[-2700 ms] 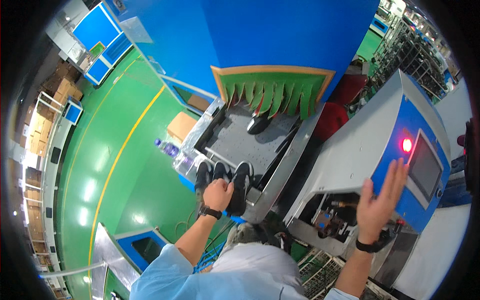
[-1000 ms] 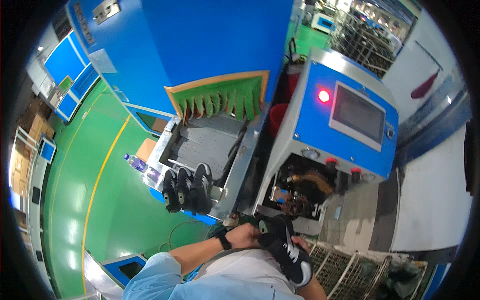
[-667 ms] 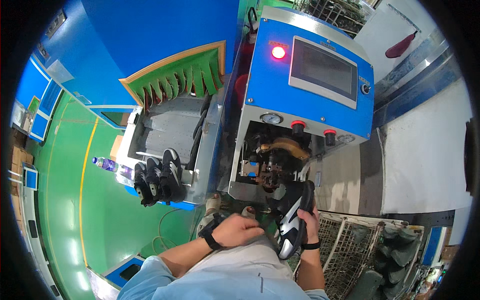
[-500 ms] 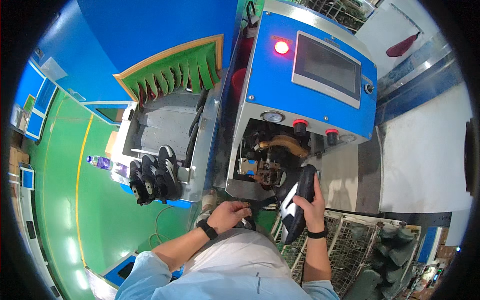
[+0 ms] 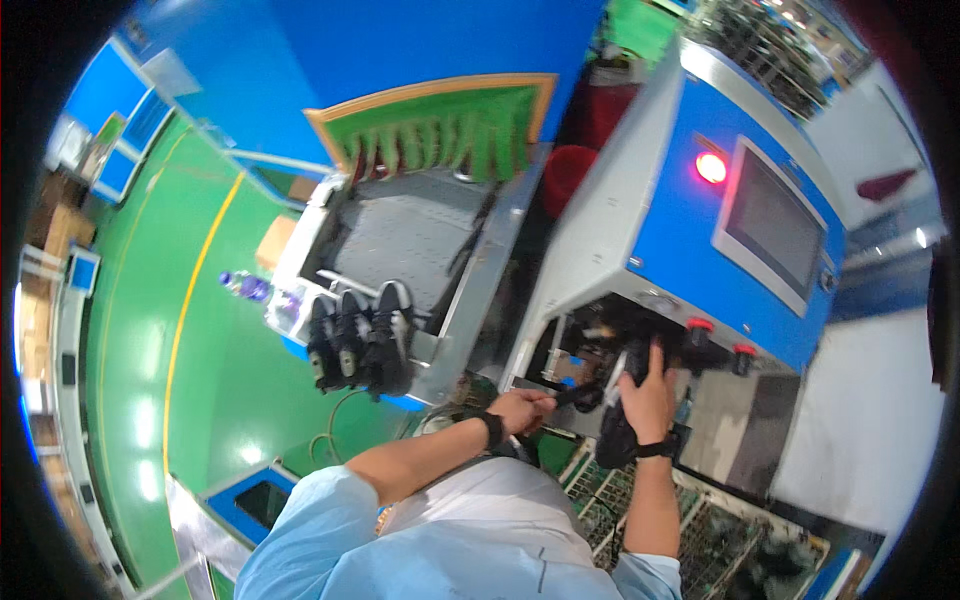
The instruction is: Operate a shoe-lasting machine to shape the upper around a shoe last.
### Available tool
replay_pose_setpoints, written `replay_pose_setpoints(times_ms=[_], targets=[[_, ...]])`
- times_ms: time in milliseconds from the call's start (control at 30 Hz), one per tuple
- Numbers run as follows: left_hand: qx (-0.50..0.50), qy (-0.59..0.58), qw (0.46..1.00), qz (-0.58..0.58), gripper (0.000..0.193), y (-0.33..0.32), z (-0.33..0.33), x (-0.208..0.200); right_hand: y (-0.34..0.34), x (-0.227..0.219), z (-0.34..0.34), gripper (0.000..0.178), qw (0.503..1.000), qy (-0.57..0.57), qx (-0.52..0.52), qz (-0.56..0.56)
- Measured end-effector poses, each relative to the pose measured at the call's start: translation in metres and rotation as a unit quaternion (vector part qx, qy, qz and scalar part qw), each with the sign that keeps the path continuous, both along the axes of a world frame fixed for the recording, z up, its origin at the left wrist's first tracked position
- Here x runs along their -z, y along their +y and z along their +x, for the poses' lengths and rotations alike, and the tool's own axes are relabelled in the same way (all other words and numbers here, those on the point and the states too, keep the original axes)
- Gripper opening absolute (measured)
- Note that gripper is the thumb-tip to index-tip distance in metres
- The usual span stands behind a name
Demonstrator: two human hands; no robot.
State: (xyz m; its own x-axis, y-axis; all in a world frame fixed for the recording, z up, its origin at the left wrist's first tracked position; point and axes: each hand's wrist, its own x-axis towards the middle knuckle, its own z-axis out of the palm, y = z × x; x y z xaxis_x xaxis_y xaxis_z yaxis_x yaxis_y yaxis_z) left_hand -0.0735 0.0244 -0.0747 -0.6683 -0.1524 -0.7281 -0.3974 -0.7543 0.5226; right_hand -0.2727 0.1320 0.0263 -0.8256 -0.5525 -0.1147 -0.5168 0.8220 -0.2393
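Observation:
My right hand (image 5: 652, 402) grips a black-and-white sneaker (image 5: 617, 432), its fingers along the side. The sneaker is tilted, its upper end at the opening of the blue machine (image 5: 625, 215), among the dark parts there. Lower left of it, my left hand (image 5: 522, 409) is closed, the fingertips pinching a dark strip (image 5: 575, 393) that reaches toward the sneaker. Whether the strip belongs to the sneaker is hard to make out. Motion blurs both the sneaker and the machine's inner parts.
Three black-and-white sneakers (image 5: 390, 345) stand at the near end of a grey conveyor (image 5: 400, 235), under a green fringed curtain (image 5: 440, 130). A purple-labelled bottle (image 5: 248, 287) lies beside them. The machine carries a lit red lamp (image 5: 711, 167), a screen (image 5: 772, 225) and red-topped knobs (image 5: 699, 330).
The view has swung, so the scene sits farther right. My right hand has brought the sneaker up into the machine's opening. My left hand has come closer to it, with the dark strip now visible.

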Motion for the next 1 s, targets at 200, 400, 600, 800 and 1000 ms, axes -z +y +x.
replay_pose_setpoints(times_ms=[200, 400, 600, 800, 1000], targets=[[0.038, -0.012, 0.998, -0.053, 0.023, -0.009, -0.006, 0.021, -0.016, -0.008, 0.018, 0.083, 0.996, -0.011, 0.068, 0.049], [0.11, -0.027, 0.986, -0.119, 0.026, -0.014, -0.008, 0.003, -0.002, 0.01, 0.03, 0.084, 0.992, 0.114, 0.033, -0.035], [0.216, 0.063, 0.965, -0.132, 0.029, -0.007, -0.008, -0.034, 0.03, 0.006, 0.077, 0.081, 0.977, 0.186, -0.001, -0.103], [0.281, 0.127, 0.947, 0.092, 0.079, -0.001, -0.001, -0.067, 0.098, 0.002, 0.155, 0.079, 0.986, 0.117, 0.027, -0.112], [0.413, 0.11, 0.853, 0.298, 0.082, 0.019, 0.016, -0.02, 0.111, -0.095, 0.201, 0.046, 0.989, -0.022, -0.142, -0.042]])
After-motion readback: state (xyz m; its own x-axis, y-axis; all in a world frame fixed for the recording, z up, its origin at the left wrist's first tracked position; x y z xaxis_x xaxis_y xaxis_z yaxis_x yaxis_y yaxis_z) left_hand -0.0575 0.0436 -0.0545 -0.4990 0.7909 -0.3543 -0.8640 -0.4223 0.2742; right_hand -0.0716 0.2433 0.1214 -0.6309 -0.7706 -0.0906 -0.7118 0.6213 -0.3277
